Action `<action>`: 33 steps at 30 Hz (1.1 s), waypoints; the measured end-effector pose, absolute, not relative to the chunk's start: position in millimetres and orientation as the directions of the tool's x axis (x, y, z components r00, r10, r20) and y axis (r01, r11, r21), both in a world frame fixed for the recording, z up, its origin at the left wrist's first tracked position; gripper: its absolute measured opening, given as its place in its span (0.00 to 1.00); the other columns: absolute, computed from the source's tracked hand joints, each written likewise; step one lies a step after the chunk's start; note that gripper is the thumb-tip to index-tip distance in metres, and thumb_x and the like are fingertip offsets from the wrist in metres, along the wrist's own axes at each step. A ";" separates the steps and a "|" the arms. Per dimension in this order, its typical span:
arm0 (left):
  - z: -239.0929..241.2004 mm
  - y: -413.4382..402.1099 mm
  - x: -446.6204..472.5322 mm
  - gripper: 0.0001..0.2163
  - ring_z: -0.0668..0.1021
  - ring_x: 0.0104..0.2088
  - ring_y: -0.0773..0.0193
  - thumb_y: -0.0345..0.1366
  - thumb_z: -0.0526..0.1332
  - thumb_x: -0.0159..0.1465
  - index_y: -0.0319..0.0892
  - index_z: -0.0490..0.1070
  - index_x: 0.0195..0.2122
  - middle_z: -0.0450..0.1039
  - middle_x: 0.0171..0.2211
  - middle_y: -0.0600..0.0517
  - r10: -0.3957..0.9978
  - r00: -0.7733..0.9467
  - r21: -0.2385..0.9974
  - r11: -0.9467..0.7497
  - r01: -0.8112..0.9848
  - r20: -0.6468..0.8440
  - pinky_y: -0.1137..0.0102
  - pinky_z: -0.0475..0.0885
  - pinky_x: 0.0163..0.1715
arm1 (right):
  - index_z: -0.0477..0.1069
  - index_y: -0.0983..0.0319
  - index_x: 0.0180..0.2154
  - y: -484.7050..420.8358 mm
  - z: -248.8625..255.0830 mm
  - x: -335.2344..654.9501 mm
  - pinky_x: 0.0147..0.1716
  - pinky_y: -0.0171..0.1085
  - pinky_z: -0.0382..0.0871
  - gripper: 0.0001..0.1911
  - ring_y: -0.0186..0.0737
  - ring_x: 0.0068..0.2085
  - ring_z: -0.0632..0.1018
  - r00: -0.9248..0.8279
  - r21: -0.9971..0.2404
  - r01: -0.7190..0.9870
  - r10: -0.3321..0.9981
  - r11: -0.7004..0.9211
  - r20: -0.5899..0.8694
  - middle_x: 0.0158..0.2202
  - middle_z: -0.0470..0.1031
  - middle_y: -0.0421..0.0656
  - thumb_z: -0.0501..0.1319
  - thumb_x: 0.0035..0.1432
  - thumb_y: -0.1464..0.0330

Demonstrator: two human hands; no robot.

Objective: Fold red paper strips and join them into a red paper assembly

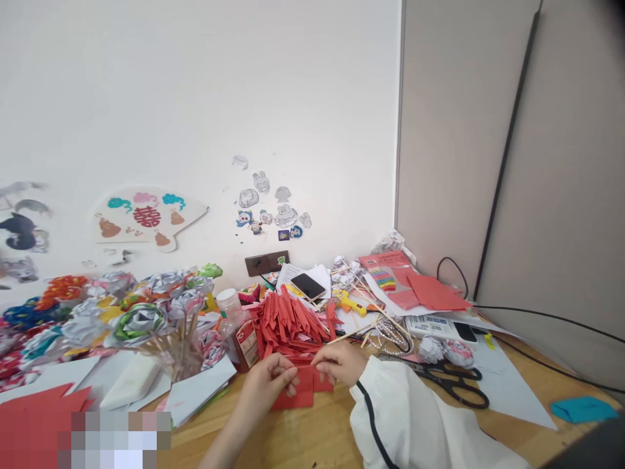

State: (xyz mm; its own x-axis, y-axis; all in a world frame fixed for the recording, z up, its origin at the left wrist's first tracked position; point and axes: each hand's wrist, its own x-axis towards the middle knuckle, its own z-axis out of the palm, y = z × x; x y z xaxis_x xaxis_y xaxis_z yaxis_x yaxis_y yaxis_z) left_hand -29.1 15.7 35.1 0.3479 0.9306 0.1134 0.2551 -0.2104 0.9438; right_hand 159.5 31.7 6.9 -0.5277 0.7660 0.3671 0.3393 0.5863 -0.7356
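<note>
My left hand (274,383) and my right hand (340,363) are close together above the table's front part, fingers pinched. A small piece of red paper (306,370) spans the gap between my fingertips, its edges partly hidden by them. Under it, flat pieces of red paper (297,396) lie on the wooden table (303,436). Just beyond my hands is a heap of folded red paper strips (288,322). A red-and-white box (247,345) stands left of the heap, near a clear jar with a white lid (228,301).
Black-handled scissors (452,378), a bead string (390,335) and crumpled paper lie to the right. A yellow glue gun (352,303) and a phone (307,286) rest behind the heap. At left are paper flowers (139,324), sticks in a container (183,348) and red sheets (34,423).
</note>
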 end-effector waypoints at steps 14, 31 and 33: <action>38.9 14.1 -34.9 0.10 0.71 0.15 0.69 0.41 0.54 0.51 0.39 0.59 0.21 0.71 0.17 0.54 0.902 0.419 0.947 -0.219 0.236 0.104 0.75 0.64 0.17 | 0.65 0.64 0.35 36.4 6.5 167.1 0.19 0.27 0.62 0.11 0.28 0.19 0.68 -0.616 -0.801 0.265 0.734 0.537 0.288 0.20 0.68 0.39 0.50 0.51 0.67; 33.5 17.0 -39.2 0.08 0.73 0.19 0.66 0.40 0.52 0.52 0.40 0.58 0.23 0.71 0.19 0.53 0.884 0.465 0.957 -0.183 0.227 0.059 0.72 0.66 0.20 | 0.63 0.66 0.31 39.4 -1.8 162.9 0.17 0.28 0.63 0.14 0.27 0.17 0.68 -0.607 -0.956 0.092 0.777 0.279 0.169 0.20 0.68 0.39 0.53 0.47 0.61; 37.4 15.2 -39.0 0.08 0.72 0.19 0.67 0.40 0.50 0.54 0.40 0.58 0.24 0.70 0.18 0.54 0.878 0.472 0.925 -0.244 0.292 0.083 0.72 0.65 0.21 | 0.62 0.66 0.31 38.0 1.6 162.6 0.16 0.27 0.62 0.13 0.26 0.16 0.67 -0.611 -0.959 0.099 0.777 0.267 0.153 0.19 0.67 0.38 0.53 0.47 0.62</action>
